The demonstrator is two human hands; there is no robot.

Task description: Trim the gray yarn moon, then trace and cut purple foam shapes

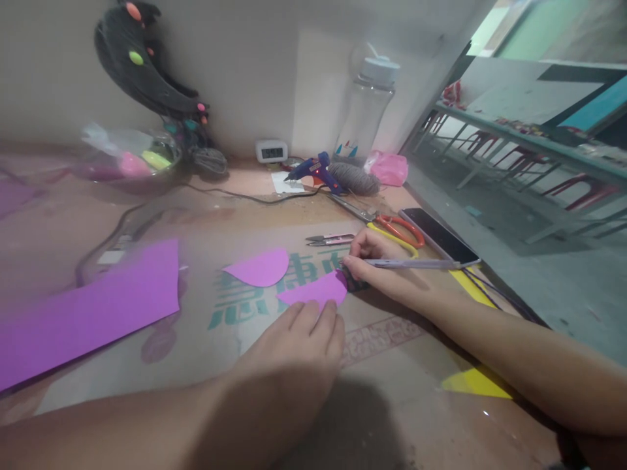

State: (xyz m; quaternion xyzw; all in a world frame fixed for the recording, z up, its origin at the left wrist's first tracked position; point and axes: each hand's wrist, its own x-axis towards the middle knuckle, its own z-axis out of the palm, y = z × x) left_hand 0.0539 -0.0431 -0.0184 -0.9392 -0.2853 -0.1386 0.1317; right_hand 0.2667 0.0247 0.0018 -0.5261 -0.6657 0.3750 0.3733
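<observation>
My left hand [306, 336] lies flat, its fingertips pressing a purple paper petal shape [313, 291] onto the printed sheet that covers the table. My right hand [375, 258] is closed around a slim pale-lavender pen [416, 264], whose back end points right. Its fingertips are at the right, rounded end of that petal, and they hide the pen's tip. A second purple petal [262, 268] rests just behind, apart from both hands. Off to the left spreads a large purple paper sheet [112, 294] with a straight-cut edge.
Beyond my right hand lie thread snips [330, 240], orange-handled scissors [399, 230] and a phone [441, 235]. Along the wall stand a blue glue gun [313, 168] with a cord, grey yarn [353, 178], a clear bottle [365, 111], a small clock [272, 151] and a bowl [142, 181].
</observation>
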